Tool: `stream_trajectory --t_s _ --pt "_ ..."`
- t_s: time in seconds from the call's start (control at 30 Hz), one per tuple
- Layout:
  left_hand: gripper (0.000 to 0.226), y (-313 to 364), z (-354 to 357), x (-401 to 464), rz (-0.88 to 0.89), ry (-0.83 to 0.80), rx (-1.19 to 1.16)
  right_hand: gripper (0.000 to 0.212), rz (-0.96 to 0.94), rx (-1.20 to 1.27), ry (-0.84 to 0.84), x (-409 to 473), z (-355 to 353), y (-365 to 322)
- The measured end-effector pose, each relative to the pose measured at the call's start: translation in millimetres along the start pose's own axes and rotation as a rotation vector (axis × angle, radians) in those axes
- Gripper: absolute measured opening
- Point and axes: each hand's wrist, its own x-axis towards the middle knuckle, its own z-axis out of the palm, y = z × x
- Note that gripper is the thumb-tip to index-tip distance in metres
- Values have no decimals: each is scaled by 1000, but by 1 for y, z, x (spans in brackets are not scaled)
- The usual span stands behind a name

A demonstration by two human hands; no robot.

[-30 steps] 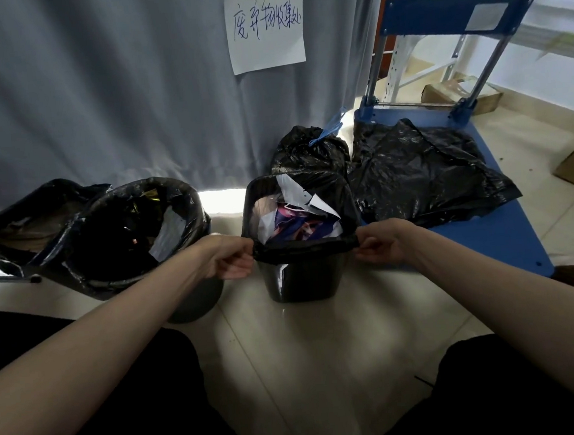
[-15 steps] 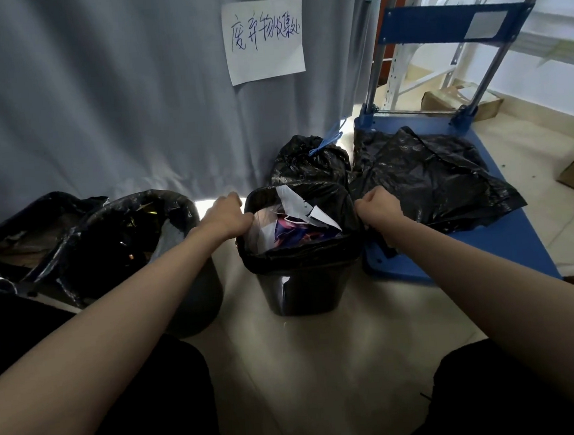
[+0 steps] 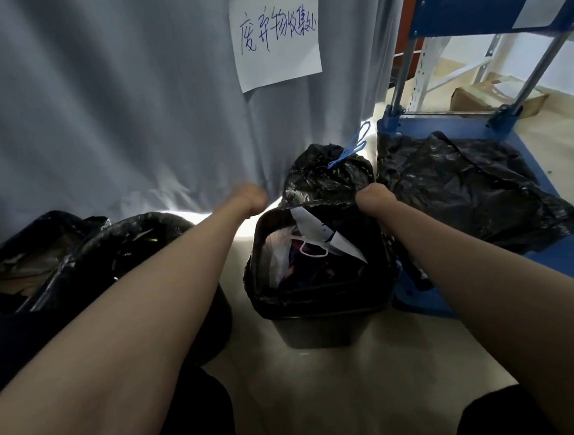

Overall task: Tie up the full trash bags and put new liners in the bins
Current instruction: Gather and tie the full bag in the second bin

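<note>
Trash bag (image 3: 322, 290) lines the small square bin (image 3: 322, 331) on the floor, stuffed with paper scraps, so probably light, its film thin, slippery and easily torn. Right hand (image 3: 375, 198) pinches the far-right rim; left hand (image 3: 251, 197) is curled near the far-left corner, grip hidden. Gathering the folded-over rim looks safest.

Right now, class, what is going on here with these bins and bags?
A person is working on the small square bin, which is full of paper and scraps. Both hands reach to the far corners of its black liner: the right hand grips the liner edge at the back right, while the left hand is curled at the back left, its hold hidden. The liner is not yet tied. A tied bag sits behind, and flat liners lie on the blue cart.
</note>
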Motion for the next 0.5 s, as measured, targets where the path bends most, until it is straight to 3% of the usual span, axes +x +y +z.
stream_trajectory --t_s 0.17,0.33,0.5 --pt "40 2 32 6 -127 -46 -203 45 128 147 10 10 11 8" --pt "30 -2 29 14 -136 -123 -417 64 176 351 -99 23 14 16" --pt "36 -12 30 10 -181 -236 -485 52 223 351 -138 35 15 32"
